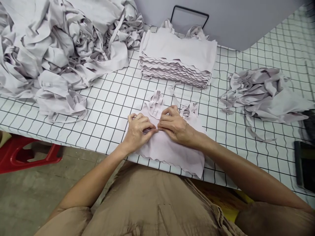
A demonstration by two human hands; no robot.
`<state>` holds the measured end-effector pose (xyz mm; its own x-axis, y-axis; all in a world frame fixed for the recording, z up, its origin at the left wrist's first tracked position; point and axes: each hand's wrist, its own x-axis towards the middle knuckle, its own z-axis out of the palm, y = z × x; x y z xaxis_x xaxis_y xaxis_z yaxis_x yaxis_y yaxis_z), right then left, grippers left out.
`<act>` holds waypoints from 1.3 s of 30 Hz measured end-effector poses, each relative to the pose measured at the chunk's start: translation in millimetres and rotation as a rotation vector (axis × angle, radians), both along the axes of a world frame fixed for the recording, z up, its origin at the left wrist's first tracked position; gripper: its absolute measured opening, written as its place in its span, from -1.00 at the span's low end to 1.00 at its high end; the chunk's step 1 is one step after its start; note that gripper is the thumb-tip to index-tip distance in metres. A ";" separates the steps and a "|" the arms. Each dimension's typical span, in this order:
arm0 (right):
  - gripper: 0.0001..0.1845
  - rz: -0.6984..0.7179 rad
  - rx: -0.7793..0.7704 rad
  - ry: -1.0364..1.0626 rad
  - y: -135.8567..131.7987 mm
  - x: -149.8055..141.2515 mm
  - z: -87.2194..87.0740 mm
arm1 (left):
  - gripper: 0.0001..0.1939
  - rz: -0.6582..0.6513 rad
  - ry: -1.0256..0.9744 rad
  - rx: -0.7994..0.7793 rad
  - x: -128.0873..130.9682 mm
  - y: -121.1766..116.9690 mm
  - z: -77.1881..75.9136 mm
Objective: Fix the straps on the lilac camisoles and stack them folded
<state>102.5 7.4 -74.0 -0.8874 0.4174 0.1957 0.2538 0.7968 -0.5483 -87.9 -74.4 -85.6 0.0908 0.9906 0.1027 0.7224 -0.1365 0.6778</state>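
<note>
OK, L hand (pixel 140 131) & R hand (pixel 174 124) both pinching strappy top (pixel 169 150); neat garment stack (pixel 177 54) beyond grip prob. done, crumpled garment heap (pixel 56 49) L of grip prob. undone.

The near garment (pixel 169 150) is thin, matt cloth, smooth across its body and wavy along its cut edge. The far stack of garments (pixel 178 49) shows the same soft, dull fabric, its edges rippled; the heap (pixel 56 46) at left and the small pile (pixel 267 95) at right are matt cloth too, rough with creases. The table cover (pixel 105 101) looks smooth, whether cloth or plastic is unclear. At left, the red stool (pixel 52 154) is smooth, slightly glossy plastic. The brown clothing (pixel 133 200) nearest is matt woven cloth.
</note>
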 end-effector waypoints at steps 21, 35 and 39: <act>-0.75 -0.037 -0.277 0.005 107.9 -52.4 36.6 | -0.90 0.005 0.024 -0.029 -9.7 2.6 3.7; -0.77 -0.557 -0.013 -0.181 91.0 30.6 22.0 | -0.82 -0.041 -0.263 0.045 8.7 45.3 43.7; -0.85 -0.510 0.090 -0.240 78.5 22.1 18.0 | -0.76 -0.007 -0.395 -0.210 24.5 81.0 45.9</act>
